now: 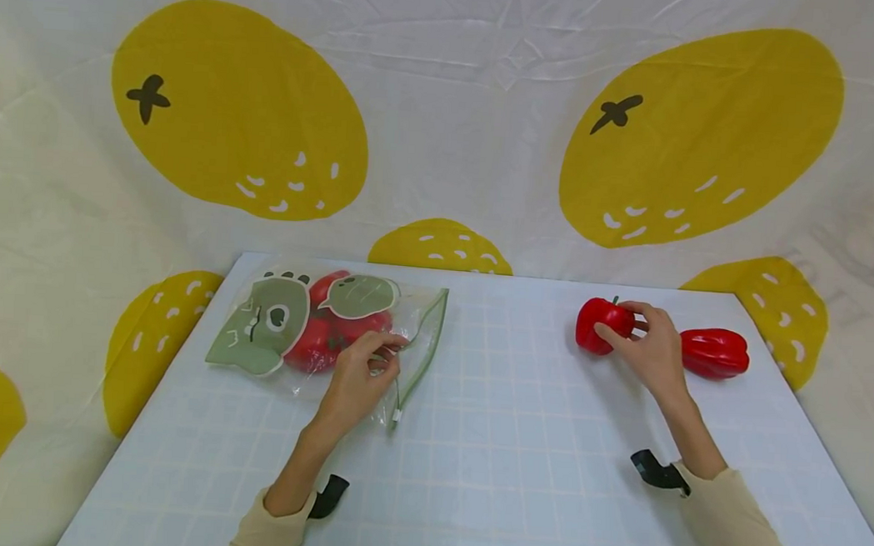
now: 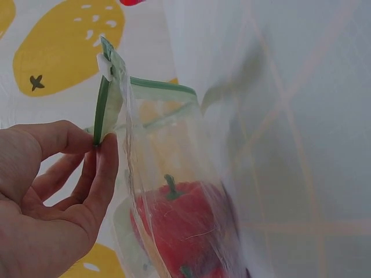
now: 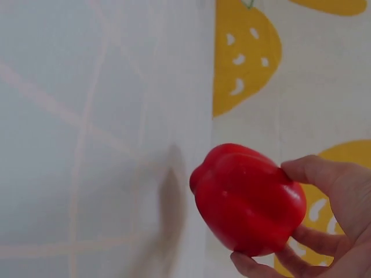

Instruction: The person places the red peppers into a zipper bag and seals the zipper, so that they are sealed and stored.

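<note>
A clear zip bag [image 1: 257, 329] with green cartoon prints lies at the left of the table, several red bell peppers [image 2: 182, 223] inside it. My left hand [image 1: 361, 377] pinches the bag's green zip edge [image 2: 101, 110] between thumb and fingers, and the mouth gapes apart in the left wrist view. On the right, my right hand [image 1: 653, 349] grips another red bell pepper [image 3: 249, 200] by its sides, held just above the table with a shadow beneath. A further red bell pepper [image 1: 716, 353] lies on its side just right of that hand.
The white table [image 1: 500, 477] has a faint grid pattern. Behind it hangs a pale cloth [image 1: 460, 141] printed with yellow fruit. A white slider [image 1: 396, 415] sits at the near end of the bag's zip. Black straps [image 1: 658, 472] show at both wrists.
</note>
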A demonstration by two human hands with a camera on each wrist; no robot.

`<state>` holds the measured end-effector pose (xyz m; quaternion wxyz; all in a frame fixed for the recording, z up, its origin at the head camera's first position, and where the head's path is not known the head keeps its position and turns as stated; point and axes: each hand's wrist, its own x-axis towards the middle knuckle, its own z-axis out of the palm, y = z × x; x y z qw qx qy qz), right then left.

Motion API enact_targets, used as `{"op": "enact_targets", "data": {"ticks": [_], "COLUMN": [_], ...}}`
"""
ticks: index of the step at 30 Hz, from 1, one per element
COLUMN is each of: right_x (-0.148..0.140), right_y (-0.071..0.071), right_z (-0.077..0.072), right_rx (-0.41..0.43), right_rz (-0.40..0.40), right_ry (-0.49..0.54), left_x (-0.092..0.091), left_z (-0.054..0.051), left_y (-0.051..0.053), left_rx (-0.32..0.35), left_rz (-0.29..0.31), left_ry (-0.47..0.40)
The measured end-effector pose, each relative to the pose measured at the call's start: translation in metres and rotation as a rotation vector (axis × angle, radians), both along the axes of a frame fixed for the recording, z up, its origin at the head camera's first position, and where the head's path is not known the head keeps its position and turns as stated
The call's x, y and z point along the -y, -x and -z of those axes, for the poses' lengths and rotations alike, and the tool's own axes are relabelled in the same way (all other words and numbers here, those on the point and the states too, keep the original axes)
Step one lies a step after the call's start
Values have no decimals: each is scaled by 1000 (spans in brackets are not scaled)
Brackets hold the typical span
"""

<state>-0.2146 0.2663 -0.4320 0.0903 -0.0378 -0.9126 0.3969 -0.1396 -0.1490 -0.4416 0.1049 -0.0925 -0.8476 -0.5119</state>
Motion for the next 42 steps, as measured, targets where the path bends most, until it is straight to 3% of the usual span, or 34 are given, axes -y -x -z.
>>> {"op": "enact_targets", "data": {"ticks": [26, 42], "right_x": [46, 78], "right_y": [-22, -22], "right_z": [11, 7], "right_rx": [76, 116], "right_rz": [-45, -94], "right_ry": [158, 261], "left_x": [0, 0], "left_z": [-2, -1], "left_y": [-1, -1], "left_rx": [10, -8], "left_rz": [-7, -1], "left_ry": [-2, 1]}}
